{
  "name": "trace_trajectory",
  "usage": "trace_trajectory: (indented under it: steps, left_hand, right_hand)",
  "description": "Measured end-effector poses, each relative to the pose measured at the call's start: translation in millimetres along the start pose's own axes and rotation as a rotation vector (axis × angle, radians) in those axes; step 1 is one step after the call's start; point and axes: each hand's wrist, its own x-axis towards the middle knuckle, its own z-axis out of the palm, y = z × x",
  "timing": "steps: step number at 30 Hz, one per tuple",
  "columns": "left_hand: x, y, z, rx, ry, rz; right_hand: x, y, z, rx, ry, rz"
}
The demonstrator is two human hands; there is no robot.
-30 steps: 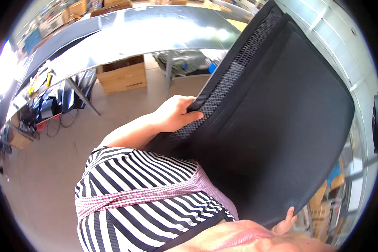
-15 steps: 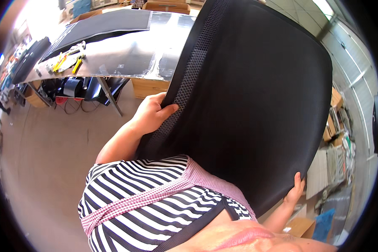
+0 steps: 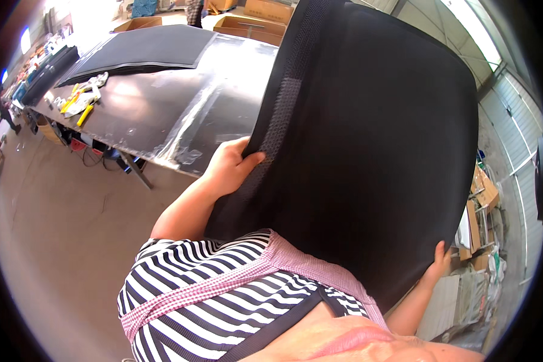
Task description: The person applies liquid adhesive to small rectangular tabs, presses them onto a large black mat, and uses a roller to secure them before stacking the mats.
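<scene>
A person in a black-and-white striped top (image 3: 223,289) holds a large black curved panel with a mesh-textured edge strip (image 3: 368,139) upright against the chest. Its long axis runs from about 5 o'clock up to 12 o'clock. The left hand (image 3: 229,166), at 9 o'clock on the panel, is closed over the mesh edge, thumb on the front. The right hand (image 3: 437,265) clasps the lower rim at 4 o'clock. A long grey worktable (image 3: 163,114) lies at 10 o'clock, nearer the left hand.
</scene>
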Motion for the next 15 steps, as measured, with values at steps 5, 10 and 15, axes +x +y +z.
trace_trajectory:
  steps: [5, 10, 15]
  left_hand:
    - [123, -31, 112, -0.037, -0.065, -0.012]
    - [190, -141, 284, -0.009, -0.215, -0.179]
    - [188, -218, 322, 0.688, -0.304, -0.361]
  right_hand:
    - [195, 49, -11, -0.258, -0.009, 0.035]
    - [349, 158, -83, -0.582, -0.040, -0.025]
    - [259, 201, 101, -0.534, -0.349, 0.034]
